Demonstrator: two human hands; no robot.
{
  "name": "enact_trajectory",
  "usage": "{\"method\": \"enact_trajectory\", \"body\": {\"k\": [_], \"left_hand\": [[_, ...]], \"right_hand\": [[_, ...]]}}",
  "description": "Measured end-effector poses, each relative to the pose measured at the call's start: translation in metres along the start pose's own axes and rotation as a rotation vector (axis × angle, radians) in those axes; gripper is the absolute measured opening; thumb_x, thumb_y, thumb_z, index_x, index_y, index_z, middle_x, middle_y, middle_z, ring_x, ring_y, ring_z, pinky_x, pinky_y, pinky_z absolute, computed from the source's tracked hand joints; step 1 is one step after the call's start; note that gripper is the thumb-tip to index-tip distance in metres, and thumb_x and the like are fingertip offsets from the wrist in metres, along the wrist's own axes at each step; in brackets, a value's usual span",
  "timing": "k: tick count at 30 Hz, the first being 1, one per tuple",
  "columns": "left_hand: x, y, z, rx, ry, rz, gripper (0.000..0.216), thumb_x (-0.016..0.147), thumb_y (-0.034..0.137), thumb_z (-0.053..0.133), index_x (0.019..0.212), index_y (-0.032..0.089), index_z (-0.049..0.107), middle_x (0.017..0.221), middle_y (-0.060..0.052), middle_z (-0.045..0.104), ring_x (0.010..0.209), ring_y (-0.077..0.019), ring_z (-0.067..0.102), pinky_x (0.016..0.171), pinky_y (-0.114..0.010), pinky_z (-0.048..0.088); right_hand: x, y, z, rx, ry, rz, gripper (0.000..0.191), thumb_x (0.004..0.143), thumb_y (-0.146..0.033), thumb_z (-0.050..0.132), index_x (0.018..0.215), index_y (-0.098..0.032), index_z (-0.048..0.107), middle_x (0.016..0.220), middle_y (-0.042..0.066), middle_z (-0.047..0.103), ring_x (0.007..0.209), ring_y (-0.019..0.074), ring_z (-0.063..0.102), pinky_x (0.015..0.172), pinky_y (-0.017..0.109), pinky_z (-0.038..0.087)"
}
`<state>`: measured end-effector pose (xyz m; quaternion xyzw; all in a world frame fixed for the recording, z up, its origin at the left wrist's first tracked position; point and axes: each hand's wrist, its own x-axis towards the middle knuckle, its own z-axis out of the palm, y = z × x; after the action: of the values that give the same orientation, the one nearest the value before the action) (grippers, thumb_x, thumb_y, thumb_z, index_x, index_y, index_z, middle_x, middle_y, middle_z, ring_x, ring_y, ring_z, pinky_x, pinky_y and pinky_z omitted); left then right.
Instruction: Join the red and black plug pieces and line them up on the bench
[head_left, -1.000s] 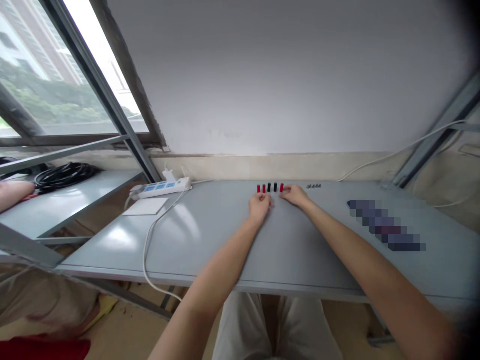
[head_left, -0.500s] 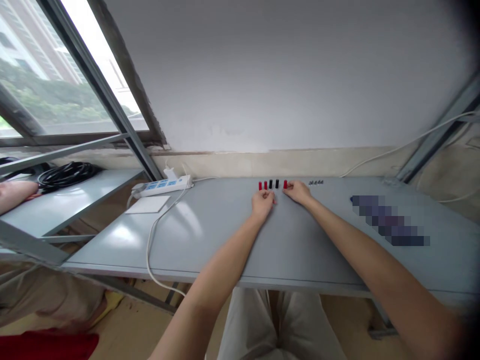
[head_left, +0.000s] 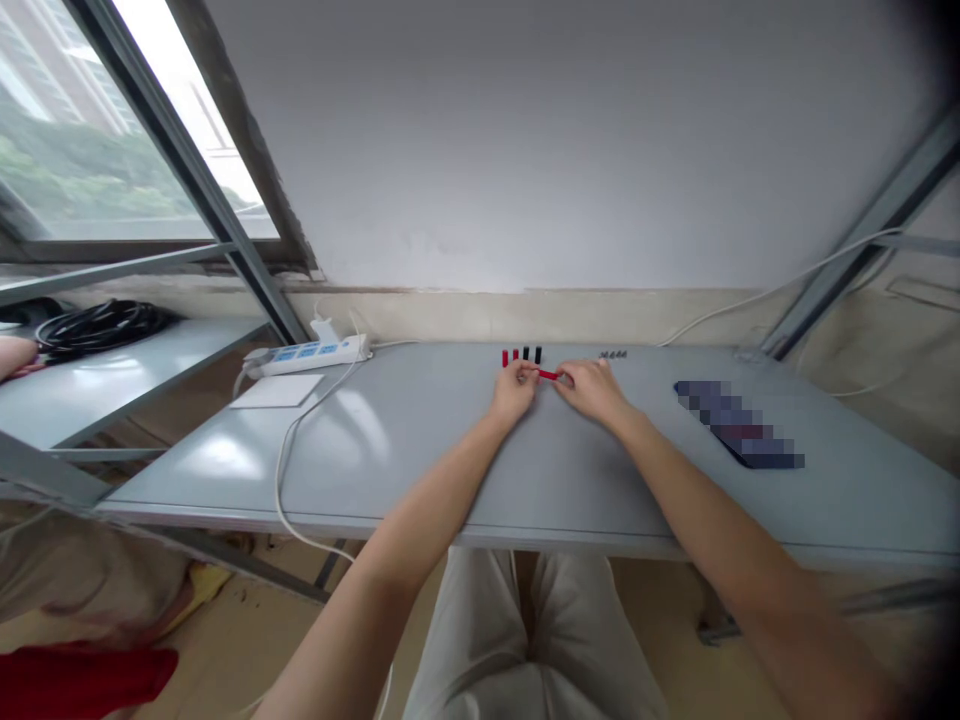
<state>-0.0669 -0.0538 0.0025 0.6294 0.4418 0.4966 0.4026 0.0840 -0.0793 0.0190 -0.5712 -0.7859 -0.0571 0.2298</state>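
A slim red tube lies level between my two hands, just above the grey table. My right hand is closed with thumb and fingers pinching its right end. At the left end, the fingers of my left hand are pinched together on it; whether it is one piece or two pieces end to end, I cannot tell. Behind my left hand stand a row of upright small cylinders: two red ones and two black ones. Past my right hand lie several tiny dark pieces in a row.
A white power strip with its cable and a flat white card are on the left of the table. A dark, pixelated flat object lies on the right. Black coiled cable and another person's arm are far left.
My right hand has lifted the red cylinder from its upright place and tipped it level. Both hands have come closer together, with red now bridging them. The camera view has shifted a little.
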Motion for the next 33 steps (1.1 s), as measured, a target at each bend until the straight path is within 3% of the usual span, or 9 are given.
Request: {"method": "enact_trajectory", "body": {"k": [5, 11, 15, 18, 21, 27, 33], "left_hand": [[-0.004, 0.005, 0.0, -0.162, -0.015, -0.106, 0.009, 0.084, 0.012, 0.046, 0.09, 0.014, 0.053, 0.078, -0.004, 0.063, 0.043, -0.0032, 0.044, 0.048, -0.019, 0.04], [-0.005, 0.008, -0.002, -0.215, -0.062, -0.18, 0.012, 0.084, 0.015, 0.048, 0.095, 0.015, 0.053, 0.087, -0.006, 0.065, 0.041, -0.0018, 0.045, 0.044, -0.017, 0.035], [-0.005, 0.01, -0.003, -0.241, -0.077, -0.208, 0.015, 0.084, 0.014, 0.048, 0.098, 0.015, 0.053, 0.09, -0.007, 0.065, 0.041, -0.0019, 0.046, 0.041, -0.017, 0.031], [-0.005, 0.011, -0.003, -0.246, -0.065, -0.215, 0.015, 0.084, 0.014, 0.047, 0.098, 0.015, 0.052, 0.091, -0.007, 0.065, 0.041, -0.0019, 0.046, 0.041, -0.017, 0.031], [-0.005, 0.01, -0.003, -0.243, -0.06, -0.205, 0.013, 0.084, 0.014, 0.048, 0.096, 0.014, 0.053, 0.09, -0.007, 0.066, 0.041, -0.0019, 0.045, 0.041, -0.017, 0.032], [-0.006, 0.009, -0.002, -0.233, -0.057, -0.206, 0.012, 0.085, 0.016, 0.049, 0.096, 0.015, 0.053, 0.088, -0.006, 0.066, 0.041, -0.0014, 0.045, 0.041, -0.016, 0.032], [-0.005, 0.009, -0.003, -0.22, -0.028, -0.238, 0.012, 0.085, 0.013, 0.047, 0.095, 0.015, 0.053, 0.083, -0.004, 0.065, 0.041, -0.0013, 0.043, 0.041, -0.015, 0.032]], "right_hand": [[0.0, 0.012, 0.002, 0.407, -0.045, 0.118, 0.029, 0.087, -0.04, 0.042, 0.089, -0.017, 0.06, 0.076, 0.005, 0.063, 0.067, 0.0153, 0.054, 0.062, 0.026, 0.036], [0.001, 0.012, 0.005, 0.56, -0.048, 0.146, 0.035, 0.087, -0.045, 0.037, 0.069, -0.018, 0.052, 0.059, 0.001, 0.054, 0.056, 0.0131, 0.047, 0.057, 0.025, 0.035], [0.002, 0.013, 0.005, 0.59, -0.014, 0.171, 0.029, 0.085, -0.042, 0.043, 0.073, -0.018, 0.053, 0.06, 0.001, 0.054, 0.056, 0.013, 0.047, 0.057, 0.025, 0.036], [0.003, 0.016, 0.01, 0.633, 0.026, 0.159, 0.022, 0.081, -0.039, 0.049, 0.085, -0.018, 0.056, 0.072, 0.003, 0.059, 0.063, 0.0133, 0.051, 0.062, 0.026, 0.04], [0.002, 0.017, 0.014, 0.629, 0.047, 0.161, 0.029, 0.078, -0.038, 0.055, 0.098, -0.017, 0.056, 0.084, 0.006, 0.062, 0.066, 0.0131, 0.053, 0.064, 0.026, 0.042], [0.002, 0.015, 0.013, 0.606, -0.039, 0.161, 0.03, 0.084, -0.041, 0.046, 0.081, -0.016, 0.061, 0.071, 0.005, 0.062, 0.061, 0.014, 0.053, 0.061, 0.027, 0.041], [0.001, 0.018, 0.01, 0.434, 0.043, 0.084, 0.021, 0.082, -0.034, 0.052, 0.085, -0.017, 0.065, 0.079, 0.006, 0.066, 0.07, 0.0161, 0.056, 0.068, 0.028, 0.042]]}}
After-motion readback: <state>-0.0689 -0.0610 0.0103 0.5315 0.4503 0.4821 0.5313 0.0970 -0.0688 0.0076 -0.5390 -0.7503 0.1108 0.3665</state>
